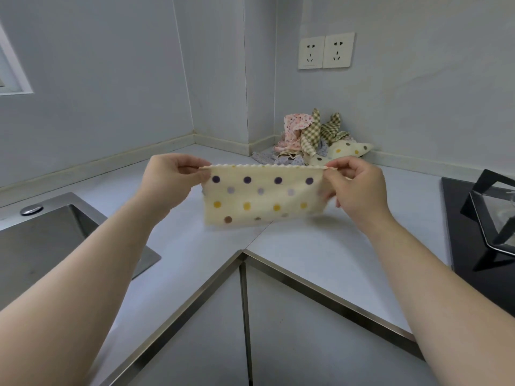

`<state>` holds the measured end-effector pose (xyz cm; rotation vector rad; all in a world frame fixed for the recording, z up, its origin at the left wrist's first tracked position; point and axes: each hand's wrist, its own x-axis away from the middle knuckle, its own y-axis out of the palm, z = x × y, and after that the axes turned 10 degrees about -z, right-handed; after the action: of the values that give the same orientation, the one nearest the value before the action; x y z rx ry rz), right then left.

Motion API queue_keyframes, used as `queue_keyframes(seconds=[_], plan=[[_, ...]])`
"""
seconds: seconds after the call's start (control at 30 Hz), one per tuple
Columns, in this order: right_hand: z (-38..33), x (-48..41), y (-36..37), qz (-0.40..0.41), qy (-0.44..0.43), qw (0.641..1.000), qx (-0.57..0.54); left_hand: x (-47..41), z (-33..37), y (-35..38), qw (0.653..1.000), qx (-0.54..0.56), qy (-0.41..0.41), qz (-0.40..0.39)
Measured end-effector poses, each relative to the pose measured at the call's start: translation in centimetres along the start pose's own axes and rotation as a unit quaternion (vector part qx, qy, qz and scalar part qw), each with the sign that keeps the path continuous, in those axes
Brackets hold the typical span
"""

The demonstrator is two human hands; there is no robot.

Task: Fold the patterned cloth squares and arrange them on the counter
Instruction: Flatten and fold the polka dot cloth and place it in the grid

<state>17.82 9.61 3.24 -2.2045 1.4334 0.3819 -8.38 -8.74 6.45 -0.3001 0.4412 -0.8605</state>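
Cloth (262, 200), dotted, hung between left hand (167, 178) and right hand (355, 188), each pinching a top corner above the counter (320, 254); judged light, limp, best gripped at corners.

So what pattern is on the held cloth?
Cream cloth with purple, lilac, yellow, brown dots; head view.

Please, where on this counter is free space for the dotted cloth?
Bare counter lies below the dotted cloth, between the sink and the cooktop, and along the wall behind the sink. The back corner under the sockets is crowded by the pile of cloths.
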Motion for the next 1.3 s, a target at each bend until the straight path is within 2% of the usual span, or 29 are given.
queue_keyframes(seconds=[0.07, 0.13, 0.17, 0.23, 0.3, 0.4, 0.6, 0.73, 0.9, 1.07, 1.17, 1.3], plan=[[0.4, 0.0, 0.2, -0.011, -0.025, 0.999, -0.017, -0.4, -0.4, 0.3, 0.998, 0.001, 0.048, 0.049], [1.3, 0.0, 0.1, -0.015, -0.037, 0.999, 0.015, -0.6, -1.1, 0.8, 0.997, 0.022, 0.061, 0.045], [1.8, 0.0, 0.1, -0.022, -0.031, 0.998, 0.044, -0.6, -1.6, 1.1, 0.998, 0.015, 0.057, 0.032], [2.8, 0.3, -0.1, -0.063, 0.001, 0.991, 0.116, -0.2, -2.8, 1.5, 0.996, -0.075, 0.046, -0.021], [3.5, 0.6, -0.3, -0.138, 0.039, 0.969, 0.2, 0.2, -4.0, 1.9, 0.975, -0.199, 0.047, -0.088], [3.6, 0.6, -0.4, -0.214, 0.059, 0.933, 0.284, 0.5, -4.4, 2.0, 0.949, -0.279, 0.034, -0.145], [3.0, 0.5, -0.2, -0.22, 0.066, 0.901, 0.367, 0.7, -3.5, 2.3, 0.91, -0.357, 0.056, -0.204], [3.0, 0.4, -0.3, -0.22, 0.062, 0.89, 0.394, 0.9, -3.2, 2.5, 0.887, -0.403, 0.062, -0.215], [3.2, 0.5, -0.3, -0.225, 0.056, 0.875, 0.425, 0.9, -2.9, 2.8, 0.87, -0.431, 0.071, -0.229], [3.2, 0.4, -0.4, -0.266, 0.053, 0.854, 0.445, 0.8, -2.7, 2.8, 0.857, -0.441, 0.057, -0.26], [3.0, 0.5, -0.5, -0.271, 0.048, 0.852, 0.445, 0.9, -2.9, 3.3, 0.846, -0.463, 0.109, -0.242], [2.7, 0.7, -0.6, -0.278, 0.024, 0.856, 0.434, 1.3, -3.3, 4.5, 0.867, -0.413, 0.176, -0.217]])
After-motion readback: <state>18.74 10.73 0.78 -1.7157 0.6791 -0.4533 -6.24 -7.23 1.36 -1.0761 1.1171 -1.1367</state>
